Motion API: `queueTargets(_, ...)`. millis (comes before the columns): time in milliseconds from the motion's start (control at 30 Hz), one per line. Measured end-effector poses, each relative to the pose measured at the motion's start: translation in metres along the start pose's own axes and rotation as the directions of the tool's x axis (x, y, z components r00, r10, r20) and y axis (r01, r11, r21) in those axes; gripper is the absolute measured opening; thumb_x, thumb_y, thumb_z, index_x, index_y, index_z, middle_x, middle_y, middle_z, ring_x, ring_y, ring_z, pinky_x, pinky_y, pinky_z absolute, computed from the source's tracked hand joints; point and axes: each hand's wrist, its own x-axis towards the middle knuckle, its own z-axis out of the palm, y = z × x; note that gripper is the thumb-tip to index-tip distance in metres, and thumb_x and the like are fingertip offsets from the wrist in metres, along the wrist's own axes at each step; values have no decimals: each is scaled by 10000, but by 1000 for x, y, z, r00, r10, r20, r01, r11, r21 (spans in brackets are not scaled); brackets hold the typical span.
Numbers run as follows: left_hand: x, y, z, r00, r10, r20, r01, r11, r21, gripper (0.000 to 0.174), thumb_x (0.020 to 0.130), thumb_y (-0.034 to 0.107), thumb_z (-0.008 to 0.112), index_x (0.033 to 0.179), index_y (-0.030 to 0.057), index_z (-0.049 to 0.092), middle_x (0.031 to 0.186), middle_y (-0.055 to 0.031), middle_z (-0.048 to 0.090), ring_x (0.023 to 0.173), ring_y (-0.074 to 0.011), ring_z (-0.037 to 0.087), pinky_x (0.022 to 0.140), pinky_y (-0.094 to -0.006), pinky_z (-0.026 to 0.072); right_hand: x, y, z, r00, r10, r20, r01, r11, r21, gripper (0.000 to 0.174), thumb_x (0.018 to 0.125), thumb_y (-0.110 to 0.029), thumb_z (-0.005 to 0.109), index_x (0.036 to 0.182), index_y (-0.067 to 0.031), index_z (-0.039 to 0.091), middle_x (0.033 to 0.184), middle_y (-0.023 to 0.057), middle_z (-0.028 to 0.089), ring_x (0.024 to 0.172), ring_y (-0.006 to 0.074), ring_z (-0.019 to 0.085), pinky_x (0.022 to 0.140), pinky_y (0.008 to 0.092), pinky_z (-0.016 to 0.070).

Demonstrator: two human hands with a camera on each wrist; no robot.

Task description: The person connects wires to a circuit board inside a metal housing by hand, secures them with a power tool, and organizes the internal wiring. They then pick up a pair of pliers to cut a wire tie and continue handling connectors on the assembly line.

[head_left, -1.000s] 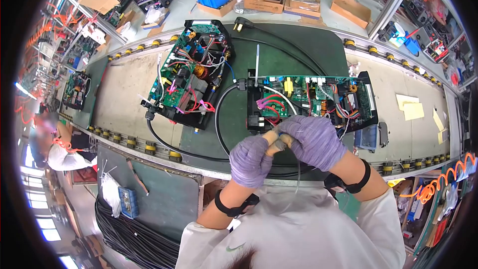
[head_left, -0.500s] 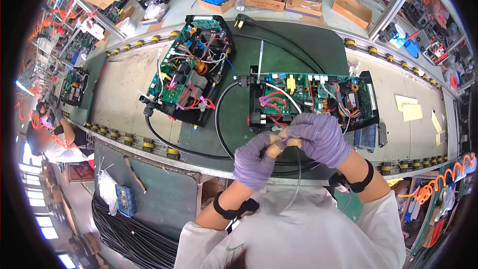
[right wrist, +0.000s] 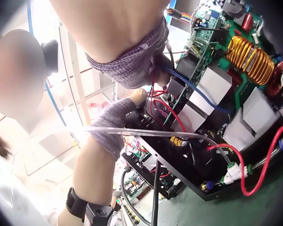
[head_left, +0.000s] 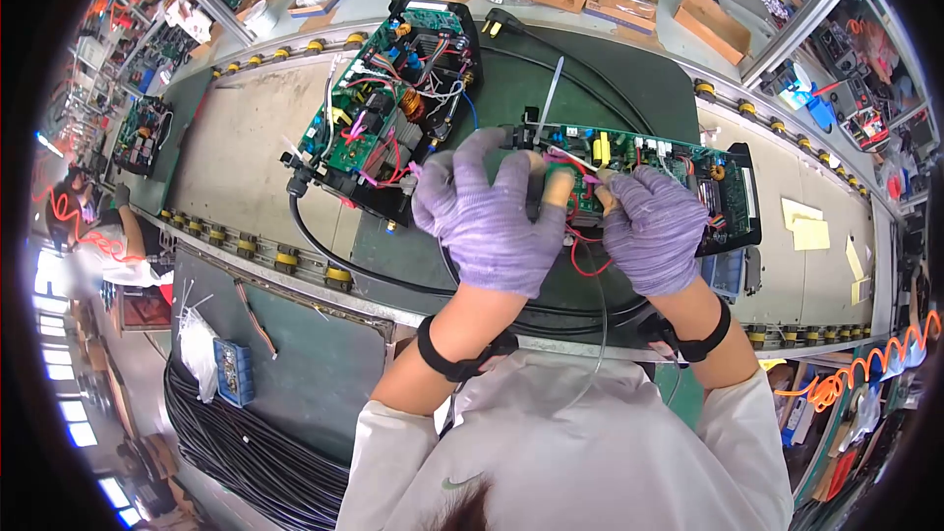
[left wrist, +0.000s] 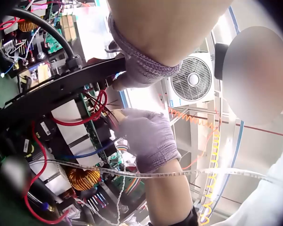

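Purple-gloved left hand (head_left: 492, 221) and right hand (head_left: 656, 231) had moved over the black-cased green circuit unit (head_left: 629, 149), left hold unclear, right fingers apparently pinching thin red wires (head_left: 574, 257) best guided gently.

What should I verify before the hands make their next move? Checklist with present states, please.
1. Left hand and right hand gloved: ok.
2. Plug out of any socket: ok, prongs exposed.
3. Red wire tucked in: not ok, looping over the mat.
4. Clear tube out of the way: not ok, trailing toward the shirt.
5. Wire ends seated: cannot tell, hands in the way.
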Motion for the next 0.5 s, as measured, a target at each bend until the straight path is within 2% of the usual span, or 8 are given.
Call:
queueTargets(67, 3, 0, 3, 1000, -10, -16, 10, 1000, 22, 244, 648, 373, 832, 776, 202, 715, 1145, -18, 587, 1127, -357, 399, 951, -502, 291, 0, 3, 0, 1000, 22, -12, -22, 998, 62, 227, 676, -73, 734, 903, -68, 738, 821, 158, 671, 687, 307, 657, 605, 383, 537)
queueTargets(167, 9, 1, 5, 997, -81, 18, 81, 995, -49, 234, 641, 349, 840, 770, 185, 734, 1143, -6, 599, 1141, -356, 400, 963, -500, 283, 0, 7, 1, 997, 69, -18, -65, 984, 166, 176, 702, -78, 759, 877, -62, 740, 805, 164, 671, 681, 315, 659, 600, 377, 539)
queueTargets(267, 14, -1, 4, 990, -122, 73, 129, 987, -94, 226, 648, 319, 833, 791, 168, 746, 1135, 10, 607, 1152, -349, 401, 973, -506, 285, -1, -1, -1, 998, 62, -1, -62, 998, 16, 179, 703, -80, 754, 881, -62, 739, 832, 165, 680, 710, 319, 669, 630, 384, 545)
queueTargets(367, 11, -6, 9, 989, -113, 98, 128, 978, -162, 243, 645, 318, 835, 824, 172, 758, 1156, 11, 609, 1161, -346, 397, 984, -508, 281, 8, -8, -8, 993, -67, 94, 80, 986, -144, 172, 708, -89, 753, 878, -69, 741, 851, 157, 687, 734, 318, 675, 662, 389, 547)
queueTargets(467, 12, -3, 1, 984, -124, 132, 142, 980, -142, 247, 635, 321, 843, 825, 185, 763, 1158, 5, 613, 1166, -340, 401, 984, -508, 280, 10, 1, -6, 998, -23, 63, 24, 1000, -4, 190, 703, -94, 748, 892, -85, 744, 851, 144, 689, 744, 315, 676, 677, 390, 546)
queueTargets(500, 12, -3, 1, 983, -135, 127, 152, 979, -138, 249, 632, 328, 844, 822, 187, 764, 1159, 4, 613, 1169, -339, 400, 982, -508, 280, 11, 11, -4, 996, -21, 90, 10, 993, 121, 215, 697, -93, 742, 912, -100, 746, 850, 145, 689, 756, 315, 678, 675, 384, 547)
